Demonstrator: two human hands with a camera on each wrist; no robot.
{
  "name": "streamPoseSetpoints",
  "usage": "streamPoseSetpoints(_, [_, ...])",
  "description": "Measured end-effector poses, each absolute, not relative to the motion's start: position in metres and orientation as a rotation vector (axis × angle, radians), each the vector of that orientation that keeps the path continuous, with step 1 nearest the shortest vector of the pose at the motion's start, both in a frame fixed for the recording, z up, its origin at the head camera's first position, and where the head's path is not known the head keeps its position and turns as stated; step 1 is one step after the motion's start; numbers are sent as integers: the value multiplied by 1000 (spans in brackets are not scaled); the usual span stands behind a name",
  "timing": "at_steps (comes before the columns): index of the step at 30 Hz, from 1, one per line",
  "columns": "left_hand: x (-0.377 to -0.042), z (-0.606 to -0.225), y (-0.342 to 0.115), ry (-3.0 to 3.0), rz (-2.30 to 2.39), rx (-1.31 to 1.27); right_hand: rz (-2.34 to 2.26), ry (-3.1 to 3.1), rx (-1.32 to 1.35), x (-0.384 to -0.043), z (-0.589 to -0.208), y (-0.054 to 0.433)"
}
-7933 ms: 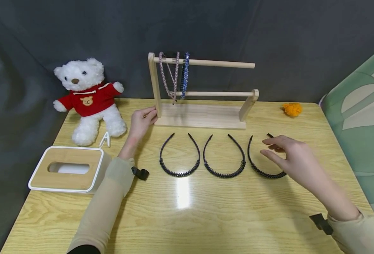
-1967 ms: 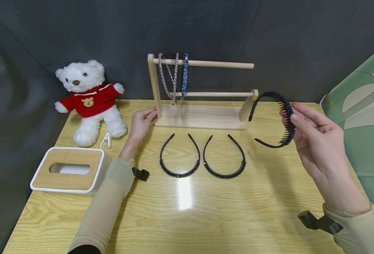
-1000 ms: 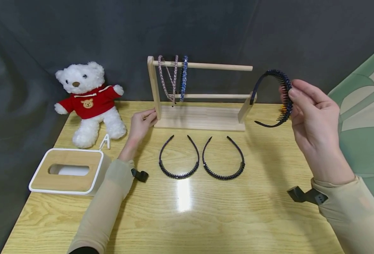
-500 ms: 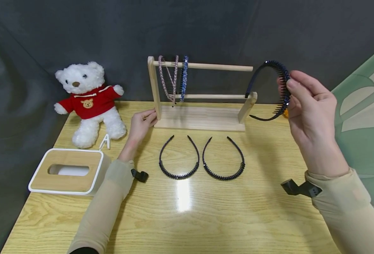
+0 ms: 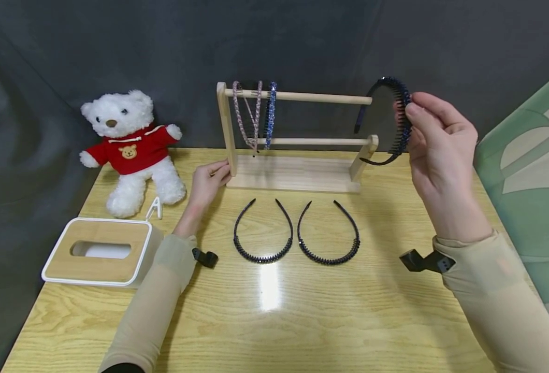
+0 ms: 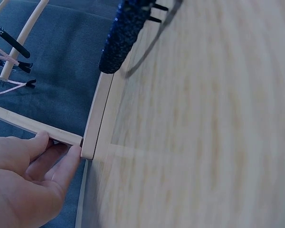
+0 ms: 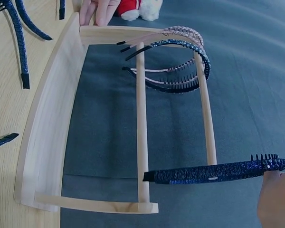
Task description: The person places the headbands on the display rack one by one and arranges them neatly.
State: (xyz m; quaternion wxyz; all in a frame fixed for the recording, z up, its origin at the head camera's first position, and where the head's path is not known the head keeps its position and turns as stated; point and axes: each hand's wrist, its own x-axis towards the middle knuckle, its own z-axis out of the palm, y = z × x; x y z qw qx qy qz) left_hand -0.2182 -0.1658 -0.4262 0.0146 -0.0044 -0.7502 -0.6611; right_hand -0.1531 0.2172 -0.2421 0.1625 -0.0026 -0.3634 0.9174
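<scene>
My right hand (image 5: 442,140) pinches a dark blue toothed headband (image 5: 402,124) by its toothed outer side, its open ends turned left. This headband is at the free right end of the upper rod (image 5: 323,97) of a wooden headband stand (image 5: 298,173), with one arm passing behind the rod. At the stand's lower left, my left hand (image 5: 208,181) grips the foot of the upright; in the left wrist view its thumb and fingers pinch that wood. Pink braided headbands (image 5: 258,114) and a glittery blue headband (image 5: 271,116) hang on the rods' left part.
Two dark headbands (image 5: 262,259) lie side by side on the table (image 5: 302,321) before the stand. On the left are a white teddy bear (image 5: 132,147) in a red sweater, a tissue box (image 5: 99,248) and a small white A-shaped item (image 5: 155,206). A patterned green cloth (image 5: 535,171) borders the right.
My right hand has picked the third dark headband off the table, raised it, and moved it left to the upper rod's tip. The left hand has stayed at the stand.
</scene>
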Motion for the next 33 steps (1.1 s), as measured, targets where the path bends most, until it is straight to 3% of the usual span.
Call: streamPoseSetpoints(33, [-219,-425,-167,-2347,-2039,-20,2599,-1142,53,-168,-244,169])
